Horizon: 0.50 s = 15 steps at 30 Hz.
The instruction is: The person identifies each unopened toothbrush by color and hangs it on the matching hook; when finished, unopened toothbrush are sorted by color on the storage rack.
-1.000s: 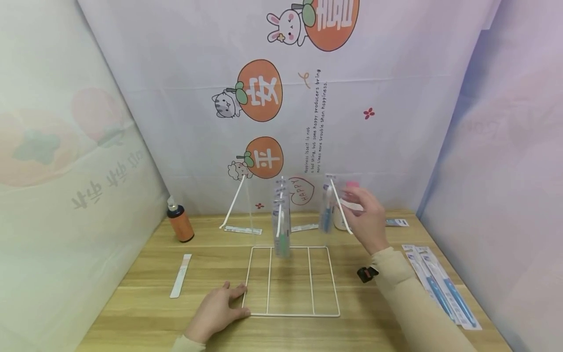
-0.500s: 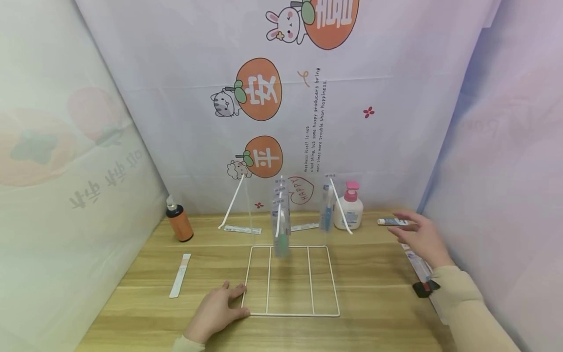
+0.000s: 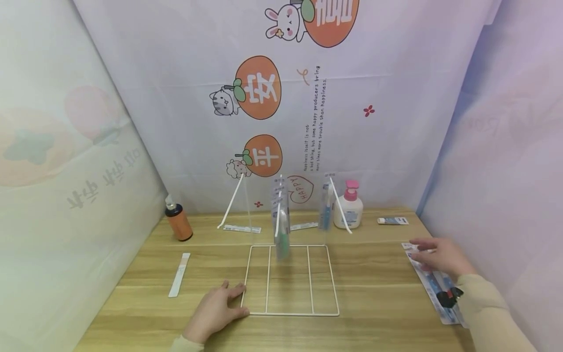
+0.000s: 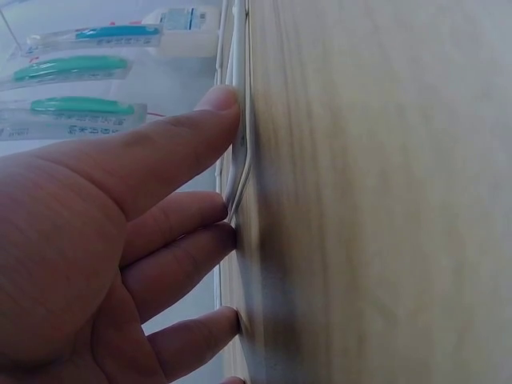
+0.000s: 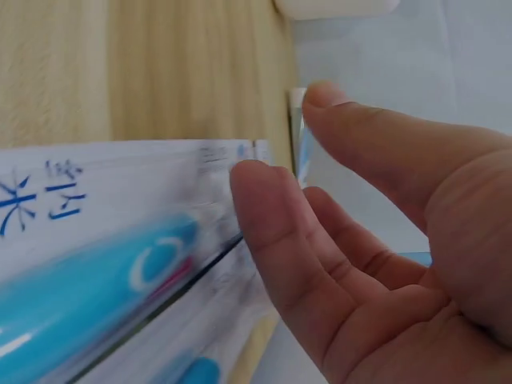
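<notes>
My left hand [image 3: 218,307] lies flat on the wooden table, its straight fingers [image 4: 210,108] touching the front left corner of a white wire rack [image 3: 334,293]. Packaged toothbrushes hang on the rack's upright hooks, a green one [image 3: 281,230] in the middle and a blue one [image 3: 326,211] to the right. At the table's right edge my right hand [image 3: 433,256] is over a row of packaged blue toothbrushes [image 3: 433,284], fingers loosely extended. In the blurred right wrist view the fingertips [image 5: 256,188] sit right at the top of a pack [image 5: 112,264] and grip nothing.
An orange spray bottle [image 3: 178,222] stands at the back left, and a pink-topped pump bottle [image 3: 350,209] behind the rack. A small tube [image 3: 393,221] lies at the back right, a white strip [image 3: 180,275] on the left. Printed cloth walls close three sides.
My right hand left the hanging blue toothbrush pack and swept right and down to the packs at the table's right edge. The left hand has stayed put.
</notes>
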{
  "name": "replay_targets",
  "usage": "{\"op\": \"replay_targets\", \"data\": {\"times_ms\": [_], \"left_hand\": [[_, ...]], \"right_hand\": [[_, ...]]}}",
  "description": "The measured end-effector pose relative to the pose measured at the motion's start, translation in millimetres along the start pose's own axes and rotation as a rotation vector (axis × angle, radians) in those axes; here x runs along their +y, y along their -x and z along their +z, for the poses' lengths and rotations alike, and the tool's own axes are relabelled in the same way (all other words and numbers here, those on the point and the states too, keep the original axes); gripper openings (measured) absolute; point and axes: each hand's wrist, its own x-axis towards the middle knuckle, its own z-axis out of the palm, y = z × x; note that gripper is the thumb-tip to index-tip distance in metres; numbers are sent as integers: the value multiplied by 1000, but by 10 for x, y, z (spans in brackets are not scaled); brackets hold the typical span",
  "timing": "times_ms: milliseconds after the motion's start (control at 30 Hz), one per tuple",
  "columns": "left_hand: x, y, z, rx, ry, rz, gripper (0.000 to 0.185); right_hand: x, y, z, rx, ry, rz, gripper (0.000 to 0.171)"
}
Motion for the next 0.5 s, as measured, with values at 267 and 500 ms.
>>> {"op": "replay_targets", "data": {"times_ms": [267,500], "left_hand": [[-4,-1,-1,-4,5,-3,67],[3,-2,-6,3,18,-12,68]], "right_hand": [[159,-104,-3,-13,122,52,56],[103,-148,-34,-9,315,20,49]]}}
